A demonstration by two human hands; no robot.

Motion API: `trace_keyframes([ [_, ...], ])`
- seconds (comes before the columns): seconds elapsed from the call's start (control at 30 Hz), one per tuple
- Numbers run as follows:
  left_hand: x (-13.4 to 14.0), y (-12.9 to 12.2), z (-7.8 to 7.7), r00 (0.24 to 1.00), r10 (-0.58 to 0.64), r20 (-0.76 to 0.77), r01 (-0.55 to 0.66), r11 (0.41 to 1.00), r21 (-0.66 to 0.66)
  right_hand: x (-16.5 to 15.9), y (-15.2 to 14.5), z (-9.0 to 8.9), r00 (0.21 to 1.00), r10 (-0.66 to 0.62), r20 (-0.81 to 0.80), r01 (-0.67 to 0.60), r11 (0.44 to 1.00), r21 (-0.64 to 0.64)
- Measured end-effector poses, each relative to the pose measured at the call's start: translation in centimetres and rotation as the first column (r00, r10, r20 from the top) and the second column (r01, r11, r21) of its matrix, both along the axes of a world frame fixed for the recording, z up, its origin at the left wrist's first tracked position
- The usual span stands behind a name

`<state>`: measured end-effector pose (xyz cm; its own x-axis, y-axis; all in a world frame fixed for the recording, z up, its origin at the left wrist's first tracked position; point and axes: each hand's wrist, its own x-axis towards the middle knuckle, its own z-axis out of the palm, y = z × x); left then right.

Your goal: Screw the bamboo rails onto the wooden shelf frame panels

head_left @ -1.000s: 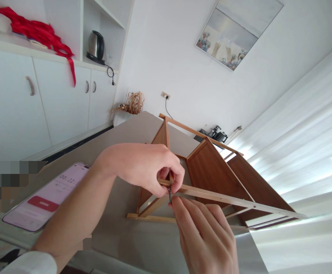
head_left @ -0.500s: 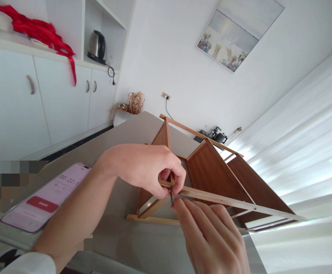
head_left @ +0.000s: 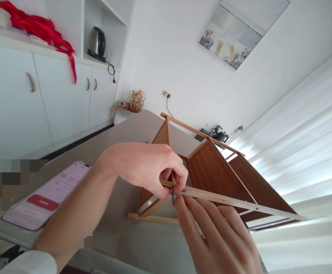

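Observation:
A brown wooden shelf rack [head_left: 217, 163] lies on its side on the table. My left hand [head_left: 151, 167] is closed around the near end of its pale wooden rail [head_left: 211, 195], thumb and fingers pinching the joint where a crosspiece meets it. Just below the pinch, a small dark metal hex key [head_left: 173, 196] points up to the rail, apparently at a bolt hidden by the fingertips. My right hand [head_left: 214, 228] closes its fingertips on the lower part of this key, most of which is hidden.
A phone [head_left: 44, 198] with a running timer lies on the grey table [head_left: 117, 224] by my left forearm. White cabinets [head_left: 14, 102] with a kettle [head_left: 96, 43] and red cloth [head_left: 48, 34] stand left. Dried plants [head_left: 135, 101] stand behind the table; a curtain [head_left: 305, 125] hangs right.
My right hand has turned slightly and shifted a little down and right, its fingers still at the hex key. The left hand keeps its hold on the rail.

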<state>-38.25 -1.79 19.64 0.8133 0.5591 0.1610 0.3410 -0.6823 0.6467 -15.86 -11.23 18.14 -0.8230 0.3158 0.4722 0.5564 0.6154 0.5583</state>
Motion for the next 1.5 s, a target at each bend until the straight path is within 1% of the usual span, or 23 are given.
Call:
trace_keyframes([
  [0.07, 0.0, 0.0, 0.0, 1.000, -0.001, 0.002, 0.001, 1.000, -0.005, 0.1, 0.2, 0.1, 1.000, 0.003, -0.006, -0.003, 1.000, -0.029],
  [0.13, 0.0, 0.0, 0.0, 1.000, -0.002, 0.003, 0.002, 1.000, -0.009, 0.0, 0.4, -0.1, 0.999, 0.017, -0.049, -0.021, 0.996, -0.085],
  [0.2, 0.1, 0.0, 0.0, 1.000, -0.004, 0.001, 0.004, 1.000, -0.011, -0.2, 0.7, -0.8, 0.987, 0.025, -0.156, -0.051, 0.985, -0.163],
  [0.27, 0.1, -0.1, 0.1, 1.000, -0.002, 0.000, 0.002, 1.000, -0.012, -0.5, 1.0, -1.6, 0.958, 0.015, -0.285, -0.085, 0.968, -0.235],
  [0.33, 0.1, -0.1, 0.2, 1.000, 0.000, 0.004, 0.000, 1.000, -0.010, -0.7, 1.2, -2.4, 0.931, 0.014, -0.364, -0.117, 0.958, -0.262],
  [0.4, 0.1, -0.1, 0.2, 1.000, -0.001, 0.007, 0.001, 1.000, -0.007, -0.9, 1.2, -3.0, 0.923, 0.026, -0.385, -0.129, 0.961, -0.243],
  [0.63, 0.1, -0.1, 0.0, 1.000, 0.000, 0.003, 0.000, 1.000, -0.002, -0.7, 0.7, -3.5, 0.937, 0.070, -0.341, -0.133, 0.977, -0.165],
  [0.77, 0.1, 0.0, 0.0, 1.000, 0.003, 0.001, -0.003, 1.000, -0.006, -0.2, 0.7, -3.5, 0.949, 0.044, -0.312, -0.103, 0.979, -0.174],
  [0.87, 0.1, 0.0, -0.1, 1.000, 0.004, -0.005, -0.004, 1.000, -0.005, 0.0, 0.7, -2.9, 0.956, 0.045, -0.290, -0.098, 0.980, -0.173],
  [0.97, 0.1, 0.0, -0.1, 1.000, 0.006, -0.003, -0.006, 1.000, -0.002, 0.0, 0.6, -2.0, 0.979, 0.041, -0.198, -0.067, 0.989, -0.128],
  [1.03, 0.1, 0.0, -0.1, 1.000, 0.012, 0.001, -0.012, 1.000, -0.001, 0.0, 0.4, -1.4, 0.990, 0.016, -0.138, -0.030, 0.995, -0.095],
  [1.13, 0.1, 0.0, -0.1, 1.000, 0.013, -0.006, -0.013, 1.000, -0.001, -0.1, 0.2, -0.7, 0.995, -0.010, -0.095, 0.003, 0.997, -0.072],
  [1.27, 0.1, 0.0, -0.1, 1.000, 0.010, 0.001, -0.010, 1.000, -0.007, -0.2, -0.1, -0.5, 0.997, -0.018, -0.071, 0.013, 0.998, -0.066],
  [1.43, 0.0, 0.1, -0.1, 1.000, -0.016, 0.010, 0.016, 1.000, -0.005, -0.2, -0.3, -0.3, 0.999, -0.043, 0.005, 0.043, 0.999, 0.017],
  [1.5, 0.0, 0.1, 0.0, 1.000, -0.022, 0.015, 0.022, 1.000, -0.004, -0.2, -0.2, 0.1, 0.999, -0.035, 0.020, 0.035, 0.999, 0.024],
])
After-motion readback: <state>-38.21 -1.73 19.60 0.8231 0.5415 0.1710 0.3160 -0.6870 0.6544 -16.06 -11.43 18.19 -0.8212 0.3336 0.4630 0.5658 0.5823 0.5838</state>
